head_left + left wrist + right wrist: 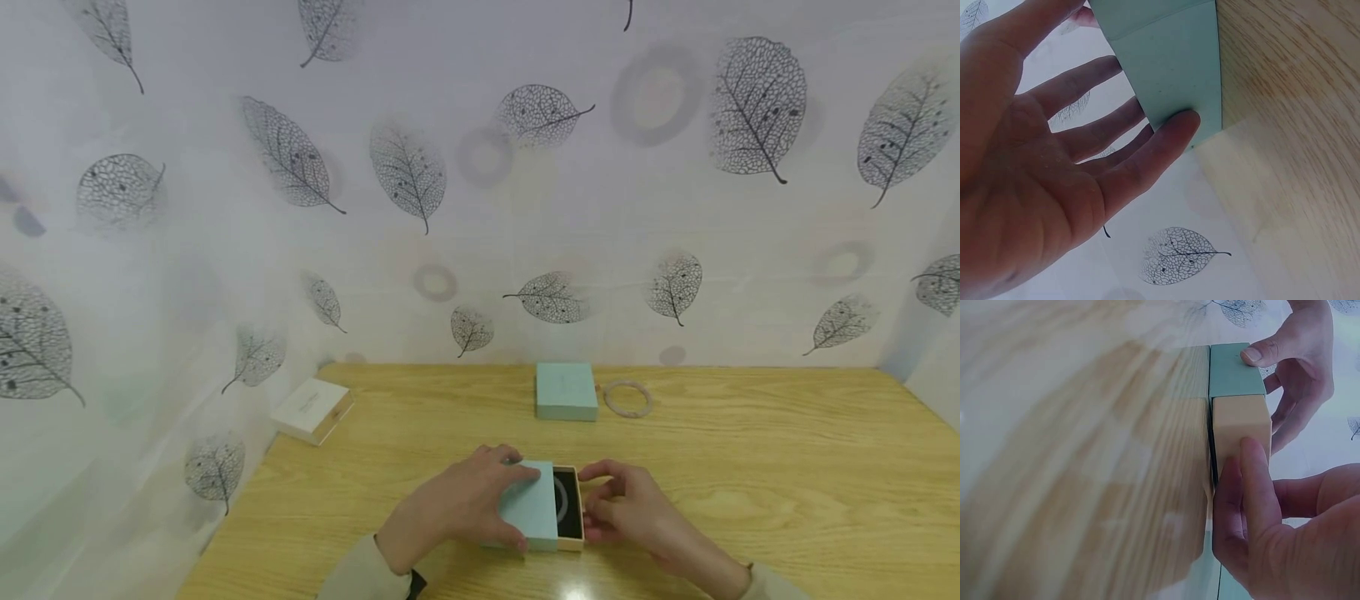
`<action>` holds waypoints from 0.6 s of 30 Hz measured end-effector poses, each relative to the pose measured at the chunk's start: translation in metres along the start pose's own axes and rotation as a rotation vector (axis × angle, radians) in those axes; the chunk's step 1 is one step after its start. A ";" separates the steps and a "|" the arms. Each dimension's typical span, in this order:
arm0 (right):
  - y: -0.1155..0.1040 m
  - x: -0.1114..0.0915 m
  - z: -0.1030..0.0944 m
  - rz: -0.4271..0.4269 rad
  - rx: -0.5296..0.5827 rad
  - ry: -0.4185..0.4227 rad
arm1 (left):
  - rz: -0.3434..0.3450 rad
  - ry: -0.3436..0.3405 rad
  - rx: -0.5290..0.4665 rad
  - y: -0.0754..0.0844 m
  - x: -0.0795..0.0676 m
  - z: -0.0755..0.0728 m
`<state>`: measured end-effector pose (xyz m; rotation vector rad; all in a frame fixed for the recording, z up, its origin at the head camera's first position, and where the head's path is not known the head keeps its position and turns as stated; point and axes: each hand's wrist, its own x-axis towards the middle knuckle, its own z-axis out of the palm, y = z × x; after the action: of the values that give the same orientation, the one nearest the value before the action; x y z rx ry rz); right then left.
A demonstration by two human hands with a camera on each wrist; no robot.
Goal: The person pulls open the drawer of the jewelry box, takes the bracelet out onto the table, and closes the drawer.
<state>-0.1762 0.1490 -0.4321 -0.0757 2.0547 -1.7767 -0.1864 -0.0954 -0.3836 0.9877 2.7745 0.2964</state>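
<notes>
- My left hand [468, 496] grips the mint-green sleeve [538, 504], thumb on the near side, fingers on the far side.
- My right hand [633, 510] has bent fingers against the end of the tan inner tray [1241, 412]; cannot tell whether they pinch it or only press.
- Tray sits part-way out of the sleeve's right end, low on the wooden table [787, 467]. A pale ring [564, 500] shows on its black lining, partly hidden under the sleeve.
- Risk: too hard a squeeze from my left hand could bow the sleeve and bind the tray.
- Risk: uneven force at the tray's end could skew it and scuff a corner.
- Risk: a fast pull could bring the tray out whole, tip it and spill the ring; a push inward could nip a fingertip at the sleeve's edge.
- Second mint box [566, 387] and loose bangle [628, 414] lie farther back; a collision looks unlikely.
</notes>
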 end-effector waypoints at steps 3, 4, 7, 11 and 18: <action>0.001 0.000 -0.001 -0.003 0.003 0.002 | 0.004 0.003 0.006 0.000 0.000 0.000; 0.001 0.000 -0.001 -0.004 0.004 0.003 | 0.006 0.006 0.009 0.000 0.000 0.000; 0.001 -0.001 -0.002 -0.004 0.007 0.005 | 0.008 0.012 0.017 0.000 0.000 0.001; 0.001 -0.002 -0.002 -0.007 0.014 0.005 | 0.006 0.011 0.018 0.000 0.000 0.001; -0.001 -0.004 -0.003 -0.012 0.025 0.010 | 0.000 0.007 0.015 0.000 0.000 0.001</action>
<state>-0.1740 0.1533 -0.4302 -0.0717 2.0429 -1.8130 -0.1863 -0.0948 -0.3849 0.9927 2.7864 0.2799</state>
